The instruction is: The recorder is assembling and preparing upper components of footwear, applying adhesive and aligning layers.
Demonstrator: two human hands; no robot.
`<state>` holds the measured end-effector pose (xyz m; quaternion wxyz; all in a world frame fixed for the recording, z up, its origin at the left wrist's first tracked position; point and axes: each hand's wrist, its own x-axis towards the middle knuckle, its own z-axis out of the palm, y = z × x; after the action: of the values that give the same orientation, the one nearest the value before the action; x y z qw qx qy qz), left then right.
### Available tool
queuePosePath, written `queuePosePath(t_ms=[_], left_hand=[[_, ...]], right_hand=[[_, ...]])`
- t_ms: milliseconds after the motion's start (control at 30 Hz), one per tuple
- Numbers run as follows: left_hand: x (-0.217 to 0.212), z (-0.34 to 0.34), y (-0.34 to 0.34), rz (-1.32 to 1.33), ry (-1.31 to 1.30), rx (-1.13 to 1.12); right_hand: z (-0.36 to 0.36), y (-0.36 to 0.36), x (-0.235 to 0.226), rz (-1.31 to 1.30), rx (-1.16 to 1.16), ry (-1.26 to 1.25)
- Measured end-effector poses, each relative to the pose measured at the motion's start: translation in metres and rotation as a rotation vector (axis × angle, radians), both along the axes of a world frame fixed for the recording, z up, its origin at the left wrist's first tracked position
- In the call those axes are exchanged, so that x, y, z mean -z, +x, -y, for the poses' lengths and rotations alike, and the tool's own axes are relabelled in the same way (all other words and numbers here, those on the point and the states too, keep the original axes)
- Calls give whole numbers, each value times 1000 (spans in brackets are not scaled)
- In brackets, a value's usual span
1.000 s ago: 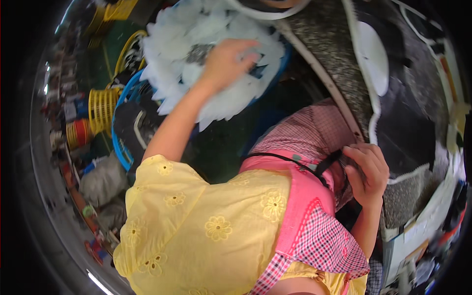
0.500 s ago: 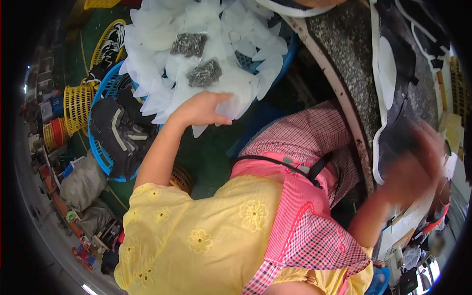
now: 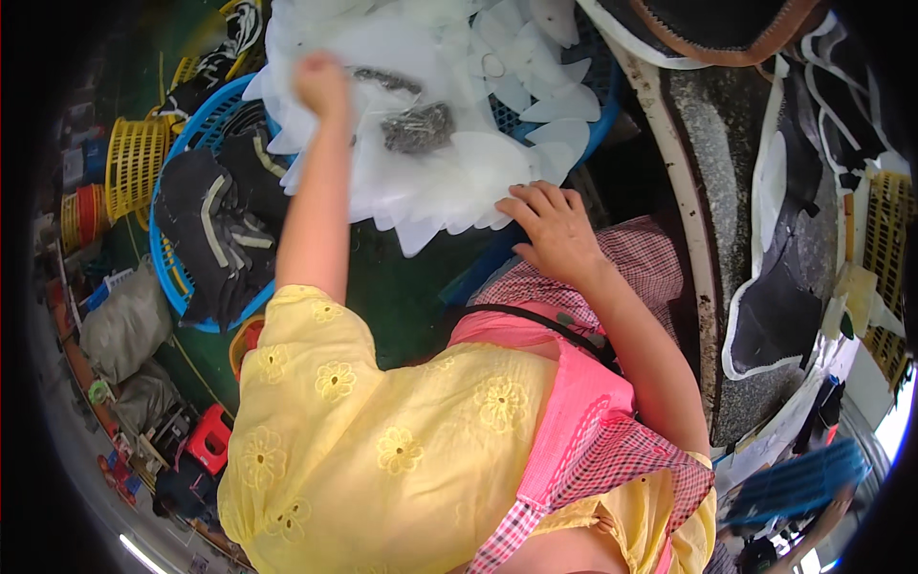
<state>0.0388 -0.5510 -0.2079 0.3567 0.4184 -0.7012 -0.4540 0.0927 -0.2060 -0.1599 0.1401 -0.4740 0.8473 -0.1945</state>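
Many thin, translucent white plastic pieces (image 3: 478, 172), curved and pointed, lie heaped over a blue basket (image 3: 604, 110) in front of me. Two clear packets of small dark bits rest on the heap; the nearer packet (image 3: 419, 127) shows whole, the farther packet (image 3: 387, 80) is partly covered. My left hand (image 3: 321, 84) reaches to the heap's far left side, blurred, its fingers curled closed among the white sheets; what they hold is hidden. At the near right edge of the heap is my right hand (image 3: 555, 230), fingers spread, their tips at the overlapping pieces.
To the left, another blue basket (image 3: 196, 316) holds dark cut parts (image 3: 206, 225) with pale strips. Yellow baskets (image 3: 134, 170) stand beyond it. On my right runs a worn speckled table (image 3: 703, 143) with a rusty rim, bearing black, white-edged pieces (image 3: 779, 320).
My right hand has left the dark piece on the table and come to the heap's near edge. My left hand has moved away from me, to the far left of the heap.
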Motion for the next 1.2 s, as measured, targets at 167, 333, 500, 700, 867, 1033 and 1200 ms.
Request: queuePosePath(t_ms=[167, 333, 500, 700, 867, 1033, 1200], left_hand=[[-149, -67, -18, -77, -556, 760], [-178, -213, 9, -376, -585, 1549], [-186, -294, 15, -400, -57, 1793], [-169, -373, 37, 241, 593, 1969], [-171, -438, 35, -154, 264, 1752], [-167, -485, 9, -138, -39, 1878], [-146, -488, 26, 103, -113, 1932]], right_hand=[[-13, -35, -56, -15, 375, -362], [-37, -24, -107, 254, 495, -500], [-132, 21, -138, 418, 888, -781], [-232, 89, -120, 384, 1236, -1255], [-286, 96, -117, 244, 1408, -1177], [-331, 58, -116, 94, 1393, -1043], [-353, 62, -94, 197, 1445, -690]])
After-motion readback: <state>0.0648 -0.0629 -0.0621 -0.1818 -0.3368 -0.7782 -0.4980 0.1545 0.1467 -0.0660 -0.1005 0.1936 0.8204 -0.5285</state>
